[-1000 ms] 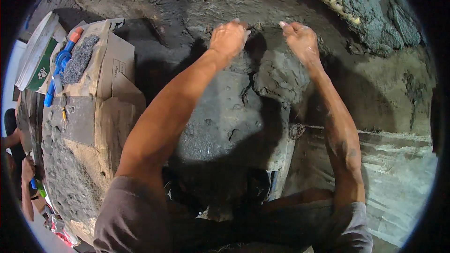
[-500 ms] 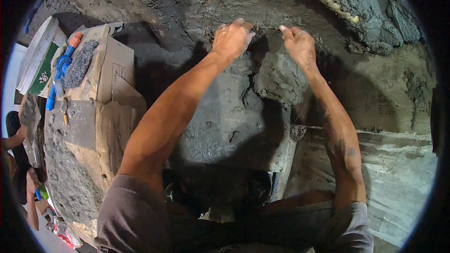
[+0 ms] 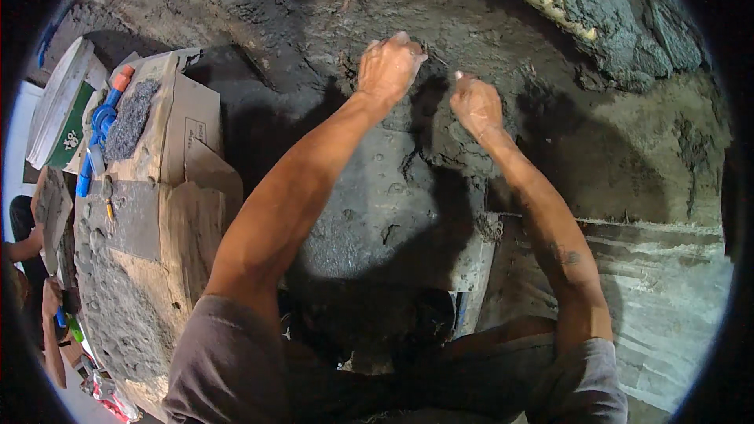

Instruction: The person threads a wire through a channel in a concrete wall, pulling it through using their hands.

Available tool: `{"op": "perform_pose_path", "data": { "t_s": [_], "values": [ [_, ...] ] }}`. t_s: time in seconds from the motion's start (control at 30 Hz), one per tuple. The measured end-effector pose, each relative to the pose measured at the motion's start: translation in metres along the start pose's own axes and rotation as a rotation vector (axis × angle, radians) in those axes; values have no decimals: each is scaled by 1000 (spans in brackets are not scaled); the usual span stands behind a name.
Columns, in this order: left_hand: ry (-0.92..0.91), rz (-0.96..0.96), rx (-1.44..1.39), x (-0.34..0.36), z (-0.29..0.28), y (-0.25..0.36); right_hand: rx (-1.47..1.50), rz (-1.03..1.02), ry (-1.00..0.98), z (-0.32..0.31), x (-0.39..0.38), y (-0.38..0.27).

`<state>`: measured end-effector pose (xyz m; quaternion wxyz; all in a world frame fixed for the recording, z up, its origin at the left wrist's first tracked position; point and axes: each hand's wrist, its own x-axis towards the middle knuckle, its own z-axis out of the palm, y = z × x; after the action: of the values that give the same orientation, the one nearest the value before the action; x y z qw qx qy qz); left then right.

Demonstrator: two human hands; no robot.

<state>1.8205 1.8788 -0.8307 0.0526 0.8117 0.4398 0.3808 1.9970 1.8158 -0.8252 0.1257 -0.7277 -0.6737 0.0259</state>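
My left hand [image 3: 391, 68] is curled against the rough grey mortar surface [image 3: 338, 16] at the top. A little lower and to its right, my right hand [image 3: 476, 104] is closed, with its thumb pointing up, over a lump of wet mortar [image 3: 463, 155]. A thin line [image 3: 441, 60], perhaps wire or string, shows between the hands; exactly what the fingers grip is hidden or too small to tell. Below the hands is a pitted grey slab [image 3: 361, 212] in shadow.
Left, a mortar-crusted cardboard block [image 3: 196, 110] bears a blue tool [image 3: 102, 127] and a grey fuzzy pad [image 3: 129, 122], beside a white bucket [image 3: 55, 102]. Another person's arm [image 3: 23, 247] shows far left. A mortar-covered ledge [image 3: 628, 31] overhangs upper right; pale streaked board [image 3: 660, 306] lies right.
My right hand has moved down and to the left, over the mortar lump and nearer my left hand. My left hand has shifted slightly right, still curled.
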Motion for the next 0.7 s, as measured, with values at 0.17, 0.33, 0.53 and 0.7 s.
{"op": "perform_pose_path", "data": {
  "t_s": [0.17,0.33,0.53,0.7],
  "values": [
    [-19,-20,6,2,-4,3,26,60,-61,28,3,-23],
    [-41,34,-146,4,-8,1,153,47,-157,54,14,-42],
    [-233,-203,-497,7,-30,-27,404,-42,-281,17,34,-104],
    [-320,-301,-498,7,-28,-36,345,-53,-339,-28,35,-99]
  ]
}}
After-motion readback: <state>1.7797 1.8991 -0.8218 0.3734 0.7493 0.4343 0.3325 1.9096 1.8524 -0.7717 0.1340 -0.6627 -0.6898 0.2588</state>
